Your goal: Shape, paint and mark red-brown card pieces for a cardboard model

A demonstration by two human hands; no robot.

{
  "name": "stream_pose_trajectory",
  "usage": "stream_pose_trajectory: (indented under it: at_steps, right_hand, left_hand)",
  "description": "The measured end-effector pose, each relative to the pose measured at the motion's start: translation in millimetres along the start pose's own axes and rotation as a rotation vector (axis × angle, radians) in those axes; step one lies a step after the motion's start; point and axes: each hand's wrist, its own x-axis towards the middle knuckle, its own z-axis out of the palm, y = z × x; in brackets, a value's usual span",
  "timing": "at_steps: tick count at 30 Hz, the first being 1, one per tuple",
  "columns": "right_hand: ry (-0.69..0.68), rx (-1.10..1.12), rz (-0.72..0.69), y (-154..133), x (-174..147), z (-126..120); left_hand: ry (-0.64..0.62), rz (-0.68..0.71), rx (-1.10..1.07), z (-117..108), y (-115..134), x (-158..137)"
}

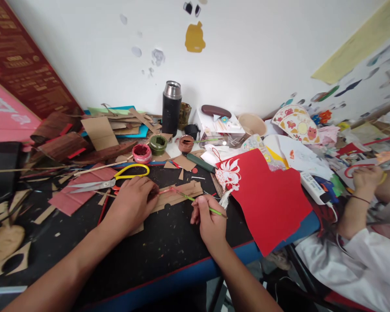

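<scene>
My right hand (pixel 209 219) pinches a thin paintbrush (pixel 217 212) with a green handle. Its tip rests on a pinkish painted patch on a brown cardboard strip (pixel 190 190). My left hand (pixel 134 203) is closed at the strip's left end, with fingers curled over it; the fingertips are partly hidden. Close behind that hand lie scissors (pixel 131 171) with yellow handles. Open paint jars stand further back: a red jar (pixel 142 153), a green jar (pixel 157 144) and a brown jar (pixel 186 143).
Cardboard scraps (pixel 99 132) pile up at the back left beside a black thermos (pixel 172 108). Red paper (pixel 269 199) overhangs the table edge on the right, near a white power strip (pixel 313 188). A co-worker's hand (pixel 368 178) holds scissors at far right.
</scene>
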Motion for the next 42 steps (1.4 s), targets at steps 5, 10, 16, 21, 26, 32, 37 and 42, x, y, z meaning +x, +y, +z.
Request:
stream_pose_trajectory:
  at_steps: [5, 10, 16, 21, 26, 32, 37, 42]
  right_hand:
    - [-0.055, 0.014, -0.002, -1, -1, 7]
    - [-0.051, 0.001, 0.003, 2, -1, 5]
    - [0.029, 0.043, 0.039, 2, -1, -3]
    - [-0.060, 0.024, -0.005, 2, -3, 4]
    - [-0.059, 0.019, 0.017, 6, -2, 5]
    - [-0.048, 0.037, 0.053, 7, -3, 1]
    - [-0.055, 0.043, 0.060, 7, -4, 2]
    - [-0.053, 0.048, 0.077, 7, -8, -2]
  left_hand:
    - [0.006, 0.008, 0.014, 0, 0, 0]
    - [0.003, 0.012, 0.015, 1, 0, 0]
    - [0.011, 0.023, 0.001, 2, -1, -1]
    - [0.002, 0.003, 0.001, 2, -1, 0]
    - [-0.004, 0.004, -0.026, 0, -2, 0]
    - [-0.045, -0.041, -0.074, -6, -3, 3]
    - [-0.048, -0.030, -0.018, -3, 0, 5]
    - [-0.043, -0.007, -0.018, -1, 0, 3]
